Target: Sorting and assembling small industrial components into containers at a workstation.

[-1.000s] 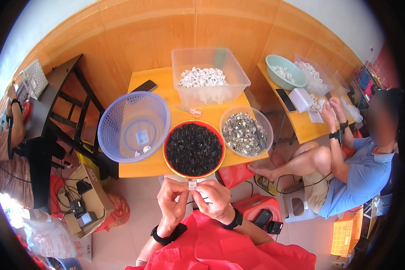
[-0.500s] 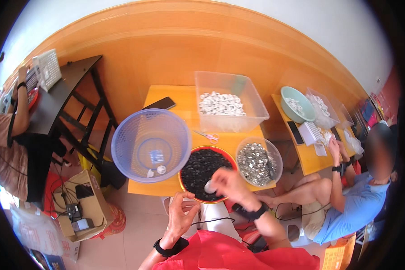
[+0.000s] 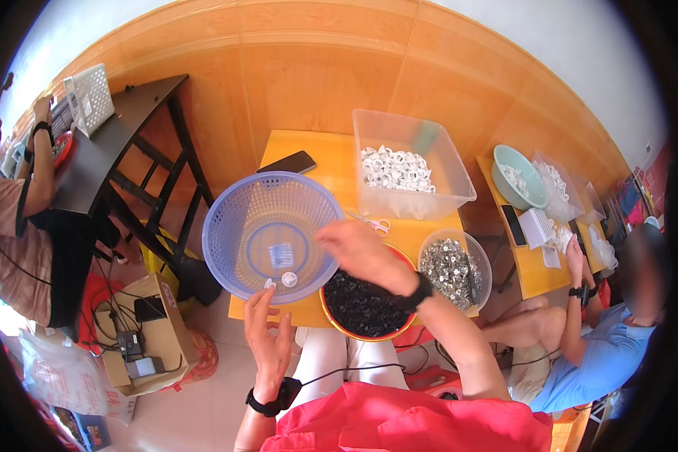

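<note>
My right hand (image 3: 363, 252) is over the right rim of the purple plastic basket (image 3: 212, 239), its fingers drawn together and slightly blurred; what they hold is hidden. Beneath that wrist is a red-rimmed bowl of small black parts (image 3: 365, 305). My left hand (image 3: 268, 335) is at the basket's front rim with its fingers apart, holding nothing I can see. Inside the basket lie a round white piece (image 3: 289, 279) and a smaller white piece (image 3: 270, 284), close to my left fingertips.
Behind stands a clear bin (image 3: 414, 203) of white rings. To the right is a tub of metal parts (image 3: 450, 267), with scissors (image 3: 373, 224) and a phone (image 3: 288, 163) on the table. A co-worker (image 3: 595, 354) sits at right, another person (image 3: 26, 248) at left.
My right hand has lifted from the black parts, where it had a round white piece at its fingertips, and moved up to the basket. My left hand has shifted left, toward the basket's rim.
</note>
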The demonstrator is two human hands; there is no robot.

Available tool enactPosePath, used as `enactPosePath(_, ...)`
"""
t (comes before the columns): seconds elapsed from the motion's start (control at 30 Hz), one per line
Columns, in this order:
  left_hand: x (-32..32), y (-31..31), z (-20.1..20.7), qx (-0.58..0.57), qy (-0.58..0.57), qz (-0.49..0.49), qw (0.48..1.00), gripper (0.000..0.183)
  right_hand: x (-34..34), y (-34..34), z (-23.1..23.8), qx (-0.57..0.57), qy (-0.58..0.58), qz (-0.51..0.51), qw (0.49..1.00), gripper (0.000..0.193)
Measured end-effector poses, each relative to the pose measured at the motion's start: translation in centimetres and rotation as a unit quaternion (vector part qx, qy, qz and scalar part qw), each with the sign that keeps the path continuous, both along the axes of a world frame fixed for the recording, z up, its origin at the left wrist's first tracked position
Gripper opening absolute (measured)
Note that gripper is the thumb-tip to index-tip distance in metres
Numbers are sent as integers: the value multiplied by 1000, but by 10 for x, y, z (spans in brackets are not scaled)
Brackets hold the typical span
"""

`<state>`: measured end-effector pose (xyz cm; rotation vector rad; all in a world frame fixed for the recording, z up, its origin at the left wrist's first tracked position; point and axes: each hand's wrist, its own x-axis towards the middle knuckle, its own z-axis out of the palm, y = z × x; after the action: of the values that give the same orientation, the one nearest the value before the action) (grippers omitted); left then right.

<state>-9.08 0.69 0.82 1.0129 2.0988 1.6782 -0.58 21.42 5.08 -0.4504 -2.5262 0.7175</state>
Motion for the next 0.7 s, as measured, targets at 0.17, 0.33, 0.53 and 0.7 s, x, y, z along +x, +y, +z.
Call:
enactPosePath(0.17, -11, 3, -16, 2, 83, -28, 996, 38, -58, -18, -59, -7, -127, 143, 982, 18)
enactPosePath(0.33, -14, 4, -13, 14, 87, -38, 995, 34, -87, -13, -87, 24, -329, 184, 926, 18)
enactPosePath(0.53, -19, 4, -16, 8, 96, -61, 994, 35, -92, -8, -76, -21, -367, 191, 910, 17)
enactPosePath(0.7, -18, 6, -18, 18, 86, -71, 994, 35, -85, 3, -71, -178, -323, 78, 926, 13)
